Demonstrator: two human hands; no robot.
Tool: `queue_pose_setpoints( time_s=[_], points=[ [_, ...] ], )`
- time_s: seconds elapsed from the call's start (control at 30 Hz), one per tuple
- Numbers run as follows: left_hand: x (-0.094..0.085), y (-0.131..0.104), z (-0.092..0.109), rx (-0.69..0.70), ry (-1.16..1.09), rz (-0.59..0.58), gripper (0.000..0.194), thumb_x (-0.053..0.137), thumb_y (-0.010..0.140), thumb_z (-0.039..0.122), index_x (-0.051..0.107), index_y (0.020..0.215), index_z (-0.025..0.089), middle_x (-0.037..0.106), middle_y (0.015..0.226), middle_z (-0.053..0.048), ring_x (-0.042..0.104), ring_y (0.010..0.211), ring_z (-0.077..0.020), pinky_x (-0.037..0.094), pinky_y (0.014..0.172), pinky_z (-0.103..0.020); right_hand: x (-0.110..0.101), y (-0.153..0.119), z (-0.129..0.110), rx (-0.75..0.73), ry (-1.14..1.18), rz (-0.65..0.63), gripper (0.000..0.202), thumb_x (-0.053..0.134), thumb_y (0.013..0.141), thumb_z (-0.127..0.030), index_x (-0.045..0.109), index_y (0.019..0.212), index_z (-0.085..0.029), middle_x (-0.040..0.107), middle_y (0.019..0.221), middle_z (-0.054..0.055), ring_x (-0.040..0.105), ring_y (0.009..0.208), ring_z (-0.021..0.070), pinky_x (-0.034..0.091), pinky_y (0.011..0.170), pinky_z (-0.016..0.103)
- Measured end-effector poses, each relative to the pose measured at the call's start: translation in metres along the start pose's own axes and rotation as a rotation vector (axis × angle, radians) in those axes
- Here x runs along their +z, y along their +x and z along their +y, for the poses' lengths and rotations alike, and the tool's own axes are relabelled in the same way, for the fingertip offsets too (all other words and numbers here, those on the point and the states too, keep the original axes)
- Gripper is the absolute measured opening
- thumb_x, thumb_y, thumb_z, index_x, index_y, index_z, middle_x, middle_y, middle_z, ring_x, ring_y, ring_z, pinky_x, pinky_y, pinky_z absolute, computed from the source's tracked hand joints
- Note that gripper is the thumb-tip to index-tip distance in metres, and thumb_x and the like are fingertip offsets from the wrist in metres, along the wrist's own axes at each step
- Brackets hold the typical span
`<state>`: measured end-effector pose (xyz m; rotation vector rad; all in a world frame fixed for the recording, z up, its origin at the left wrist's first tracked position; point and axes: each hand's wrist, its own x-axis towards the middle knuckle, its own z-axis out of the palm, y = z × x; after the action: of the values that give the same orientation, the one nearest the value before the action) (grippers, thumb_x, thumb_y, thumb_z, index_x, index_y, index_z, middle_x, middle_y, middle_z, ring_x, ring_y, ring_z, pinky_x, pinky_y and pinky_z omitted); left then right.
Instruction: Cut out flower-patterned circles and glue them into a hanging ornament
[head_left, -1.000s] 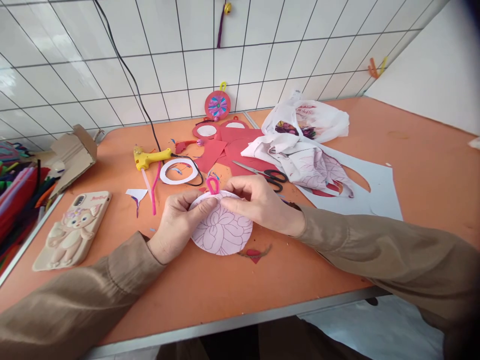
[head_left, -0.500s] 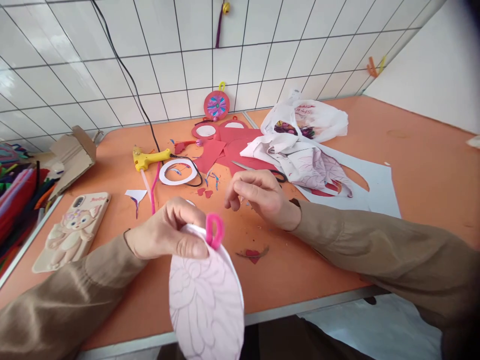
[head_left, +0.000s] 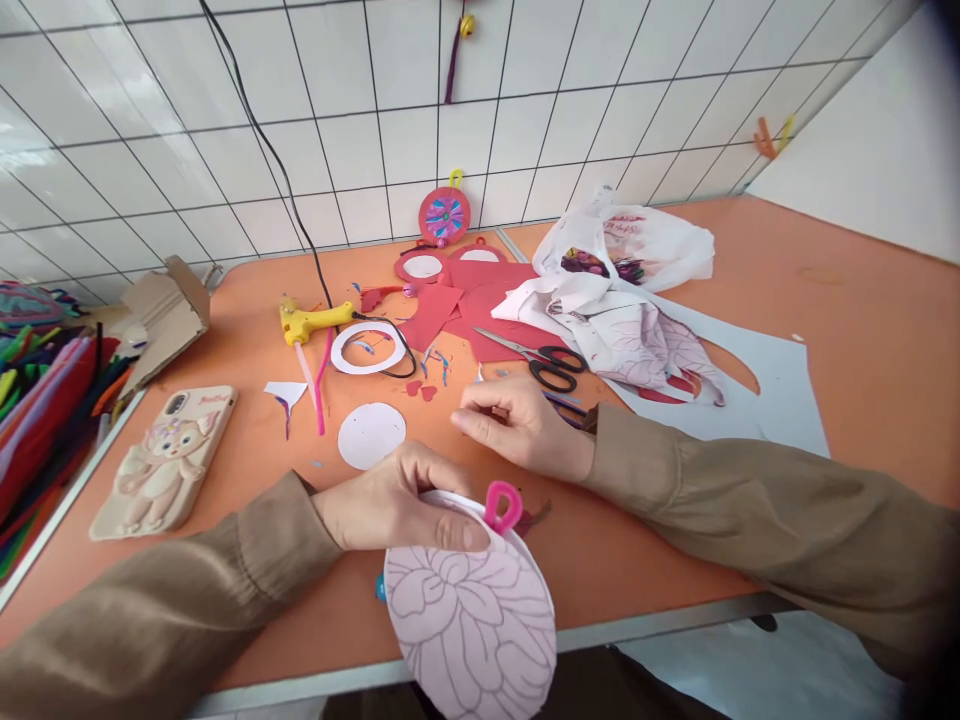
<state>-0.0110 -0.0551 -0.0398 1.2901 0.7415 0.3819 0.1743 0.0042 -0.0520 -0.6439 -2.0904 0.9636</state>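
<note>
My left hand (head_left: 409, 500) grips the upper edge of a round pale-pink fabric-covered disc (head_left: 472, 620) with dark flower outlines, thumb on its front. A bright pink pipe-cleaner loop (head_left: 503, 507) stands at the disc's top edge. Behind its left side a blue bead (head_left: 380, 587) peeks out. My right hand (head_left: 517, 425) is closed, its fingers loosely curled, and nothing shows in it. It is beside black-handled scissors (head_left: 553, 368), apart from the disc. A white paper circle (head_left: 371, 436) lies on the table beyond my left hand.
A yellow glue gun (head_left: 319, 320) with a cord lies by a white paper ring (head_left: 368, 347). At left are a phone (head_left: 165, 460), cardboard (head_left: 169, 320) and pipe cleaners (head_left: 45, 430). Red paper (head_left: 487, 300), patterned fabric (head_left: 622, 330) and a plastic bag (head_left: 667, 245) lie toward the wall.
The left hand and disc have moved right in view, and the disc is tilted differently. The blue bead, white circle and scissor handles now show more. My right hand has shifted slightly down.
</note>
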Motion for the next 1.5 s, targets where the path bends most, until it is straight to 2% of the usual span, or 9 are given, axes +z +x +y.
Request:
queue_pose_setpoints(
  time_s=[0.1, 0.23, 0.43, 0.7, 0.87, 1.1, 1.33, 1.43, 1.5],
  points=[
    [-0.001, 0.002, -0.002, 0.075, -0.097, 0.205, 0.043, 0.087, 0.066, 0.049, 0.064, 0.057, 0.013, 0.052, 0.052, 0.002, 0.04, 0.047, -0.0066, 0.031, 0.046, -0.022, 0.001, -0.002, 0.004, -0.055, -0.071, 0.01, 0.045, 0.054, 0.091, -0.033, 0.03, 0.056, -0.02, 0.027, 0.052, -0.007, 0.023, 0.05, 0.007, 0.022, 0.049, 0.025],
    [-0.003, 0.008, -0.006, 0.143, -0.301, 0.512, 0.041, 0.089, 0.062, 0.049, 0.067, 0.06, 0.014, 0.061, 0.056, -0.001, 0.052, 0.049, -0.0106, 0.041, 0.048, -0.024, -0.004, -0.004, 0.007, 0.019, -0.058, 0.007, 0.05, 0.048, 0.097, -0.046, 0.032, 0.058, -0.02, 0.032, 0.054, -0.005, 0.029, 0.051, 0.0081, 0.024, 0.049, 0.025],
    [0.0, 0.012, -0.005, 0.149, -0.295, 0.683, 0.042, 0.088, 0.064, 0.05, 0.066, 0.06, 0.014, 0.06, 0.056, 0.0, 0.051, 0.049, -0.0092, 0.041, 0.047, -0.022, -0.008, -0.008, 0.012, -0.039, 0.068, 0.009, 0.047, 0.041, 0.098, -0.052, 0.043, 0.063, -0.02, 0.039, 0.057, -0.004, 0.036, 0.052, 0.0095, 0.028, 0.05, 0.026],
    [0.0, 0.01, -0.002, 0.133, -0.13, 0.668, 0.05, 0.083, 0.067, 0.058, 0.058, 0.057, 0.015, 0.05, 0.053, 0.002, 0.042, 0.049, -0.0079, 0.034, 0.045, -0.022, 0.001, -0.011, 0.022, -0.118, -0.085, 0.078, 0.035, 0.051, 0.089, -0.027, 0.034, 0.059, -0.02, 0.031, 0.053, -0.006, 0.028, 0.048, 0.0067, 0.022, 0.048, 0.025],
    [-0.001, 0.01, -0.002, 0.096, -0.091, 0.618, 0.046, 0.083, 0.069, 0.057, 0.067, 0.067, 0.014, 0.059, 0.061, -0.001, 0.05, 0.055, -0.0108, 0.041, 0.052, -0.024, 0.002, -0.011, 0.022, -0.173, -0.081, 0.11, 0.033, 0.052, 0.087, -0.024, 0.035, 0.059, -0.02, 0.033, 0.053, -0.006, 0.029, 0.048, 0.0073, 0.023, 0.049, 0.025],
    [0.002, 0.011, 0.002, 0.092, -0.048, 0.663, 0.047, 0.079, 0.07, 0.058, 0.063, 0.061, 0.015, 0.05, 0.055, 0.001, 0.042, 0.051, -0.0101, 0.033, 0.048, -0.024, -0.002, -0.009, 0.015, -0.196, -0.107, 0.096, 0.032, 0.052, 0.086, -0.021, 0.034, 0.06, -0.021, 0.033, 0.054, -0.006, 0.028, 0.049, 0.0083, 0.026, 0.051, 0.026],
    [-0.001, 0.01, 0.001, 0.069, -0.143, 0.64, 0.049, 0.082, 0.067, 0.059, 0.066, 0.062, 0.013, 0.054, 0.055, 0.0, 0.045, 0.052, -0.0101, 0.036, 0.05, -0.023, -0.008, -0.01, 0.013, -0.222, -0.116, 0.096, 0.028, 0.052, 0.09, -0.023, 0.041, 0.064, -0.021, 0.04, 0.056, -0.005, 0.036, 0.051, 0.0101, 0.03, 0.052, 0.025],
    [-0.009, 0.007, 0.0, 0.074, -0.297, 0.562, 0.047, 0.085, 0.066, 0.055, 0.067, 0.06, 0.013, 0.057, 0.054, 0.0, 0.046, 0.05, -0.0085, 0.038, 0.05, -0.022, -0.016, -0.01, 0.016, -0.213, -0.059, 0.035, 0.022, 0.046, 0.096, -0.028, 0.054, 0.076, -0.02, 0.055, 0.064, 0.0, 0.048, 0.057, 0.013, 0.038, 0.056, 0.027],
    [-0.018, 0.003, -0.002, 0.041, -0.411, 0.406, 0.046, 0.089, 0.06, 0.051, 0.066, 0.055, 0.013, 0.057, 0.05, -0.001, 0.045, 0.044, -0.0075, 0.036, 0.046, -0.021, -0.018, -0.01, 0.016, -0.217, -0.045, 0.014, 0.019, 0.044, 0.097, -0.027, 0.058, 0.087, -0.019, 0.062, 0.071, 0.004, 0.055, 0.063, 0.0152, 0.044, 0.061, 0.028]
  ],
)
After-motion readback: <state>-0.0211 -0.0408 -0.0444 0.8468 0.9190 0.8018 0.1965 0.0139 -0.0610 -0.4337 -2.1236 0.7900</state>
